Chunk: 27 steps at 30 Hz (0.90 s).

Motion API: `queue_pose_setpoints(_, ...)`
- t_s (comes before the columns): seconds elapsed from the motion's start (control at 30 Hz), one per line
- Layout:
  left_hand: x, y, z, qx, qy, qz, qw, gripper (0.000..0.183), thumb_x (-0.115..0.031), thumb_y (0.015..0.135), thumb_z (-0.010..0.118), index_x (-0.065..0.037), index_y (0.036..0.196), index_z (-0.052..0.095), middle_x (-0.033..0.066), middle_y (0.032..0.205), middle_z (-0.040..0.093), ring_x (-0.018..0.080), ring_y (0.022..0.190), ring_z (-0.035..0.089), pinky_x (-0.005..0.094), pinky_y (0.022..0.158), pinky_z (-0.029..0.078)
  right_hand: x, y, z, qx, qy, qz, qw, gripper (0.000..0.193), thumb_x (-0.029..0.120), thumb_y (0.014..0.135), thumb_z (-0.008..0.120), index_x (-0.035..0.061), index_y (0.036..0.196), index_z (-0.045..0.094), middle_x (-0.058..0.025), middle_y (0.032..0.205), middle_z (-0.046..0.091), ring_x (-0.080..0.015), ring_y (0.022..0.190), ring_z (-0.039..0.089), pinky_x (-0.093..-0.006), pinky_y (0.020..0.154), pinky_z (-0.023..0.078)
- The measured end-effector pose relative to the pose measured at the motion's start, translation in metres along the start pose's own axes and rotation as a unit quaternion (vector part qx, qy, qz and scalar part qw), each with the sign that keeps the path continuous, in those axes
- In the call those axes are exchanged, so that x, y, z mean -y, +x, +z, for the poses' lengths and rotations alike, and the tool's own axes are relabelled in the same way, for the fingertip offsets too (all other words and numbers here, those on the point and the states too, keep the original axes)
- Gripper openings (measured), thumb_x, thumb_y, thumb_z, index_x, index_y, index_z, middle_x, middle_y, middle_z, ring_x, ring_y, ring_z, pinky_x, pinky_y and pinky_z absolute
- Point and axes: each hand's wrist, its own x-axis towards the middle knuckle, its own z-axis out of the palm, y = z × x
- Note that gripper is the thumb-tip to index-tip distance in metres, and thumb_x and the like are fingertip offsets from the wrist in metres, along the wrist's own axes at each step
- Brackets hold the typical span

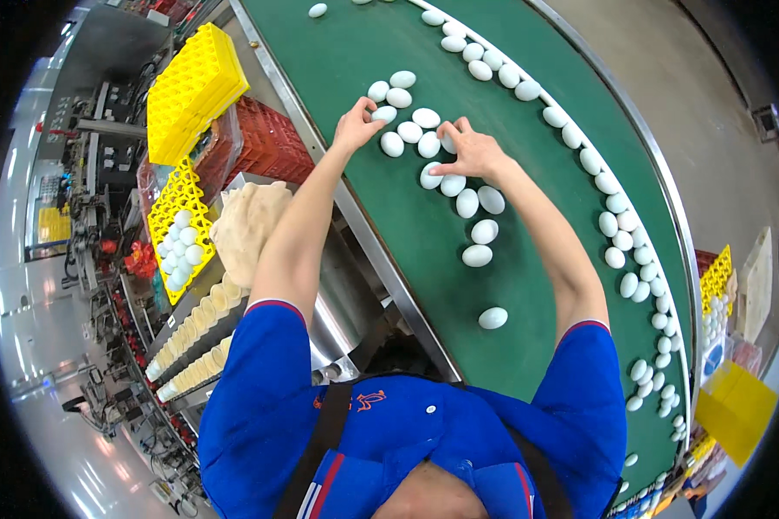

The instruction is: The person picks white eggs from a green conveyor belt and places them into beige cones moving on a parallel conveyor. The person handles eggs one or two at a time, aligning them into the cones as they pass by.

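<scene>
A loose cluster of pale, bluish-white eggs (408, 131) lies on a green conveyor belt (389, 285) in front of me. At the cluster's left edge, my left hand (355, 128) is closed with thumb and fingers against one egg (384, 114). My right hand (474, 156) curves over the cluster's right side. Its fingers rest on an egg (448, 144) partly hidden beneath them, and its thumb touches another egg (430, 176). Several more eggs (485, 231) trail toward me below the right hand, with one egg (493, 318) lying apart.
A white curved guide rail (590, 143) crosses the belt on the right, with many eggs along it. At left are stacked yellow egg trays (190, 91), a red crate (268, 143), a part-filled yellow tray (177, 186), a beige cloth (247, 227) and rows of cream cups (203, 322).
</scene>
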Motion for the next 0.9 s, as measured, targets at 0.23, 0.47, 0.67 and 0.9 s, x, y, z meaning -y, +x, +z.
queue_pose_setpoints(0.23, -0.001, 0.021, 0.012, -0.076, -0.017, 0.02, 0.997, 0.053, -0.031, 0.077, 0.085, -0.011, 0.122, 0.065, 0.01, 0.108, 0.07, 0.0242, 0.101, 0.067, 0.0383, 0.091, 0.052, 0.055, -0.033, 0.05, -0.141, -0.032, -0.006, 0.989, 0.052, 0.05, 0.084, 0.074, 0.0215, 0.124, 0.058, -0.0206, 0.123, 0.048, -0.041, 0.102, 0.063, -0.051, 0.079, 0.056)
queue_pose_setpoints(0.47, -0.048, -0.015, -0.049, 0.049, -0.689, -0.024, 0.722, 0.049, -0.03, 0.101, 0.064, -0.014, 0.143, 0.047, 0.0139, 0.131, 0.063, 0.0303, 0.11, 0.066, 0.0477, 0.097, 0.052, 0.072, -0.049, 0.065, -0.171, 0.008, 0.051, 0.984, 0.054, 0.036, 0.083, 0.079, 0.017, 0.128, 0.058, -0.0243, 0.138, 0.041, -0.0447, 0.105, 0.063, -0.0516, 0.081, 0.057)
queue_pose_setpoints(0.67, -0.072, -0.179, -0.144, 0.242, -0.864, 0.169, 0.409, 0.038, -0.024, 0.099, 0.061, -0.004, 0.131, 0.054, 0.0233, 0.131, 0.058, 0.0374, 0.119, 0.058, 0.0505, 0.105, 0.048, 0.038, -0.017, 0.067, -0.151, 0.141, -0.049, 0.977, 0.054, 0.035, 0.079, 0.083, 0.0039, 0.121, 0.068, -0.0184, 0.116, 0.07, -0.0308, 0.115, 0.062, -0.043, 0.099, 0.047)
queue_pose_setpoints(0.9, 0.078, -0.478, -0.221, -0.103, -0.802, 0.162, 0.566, 0.042, -0.027, 0.104, 0.057, -0.011, 0.141, 0.049, 0.0117, 0.122, 0.064, 0.0217, 0.097, 0.064, 0.0356, 0.084, 0.054, 0.123, -0.027, 0.017, -0.002, 0.652, 0.099, 0.751, 0.062, 0.054, 0.1, 0.057, 0.0083, 0.141, 0.049, -0.01, 0.112, 0.064, -0.0137, 0.077, 0.06, -0.0232, 0.056, 0.052)
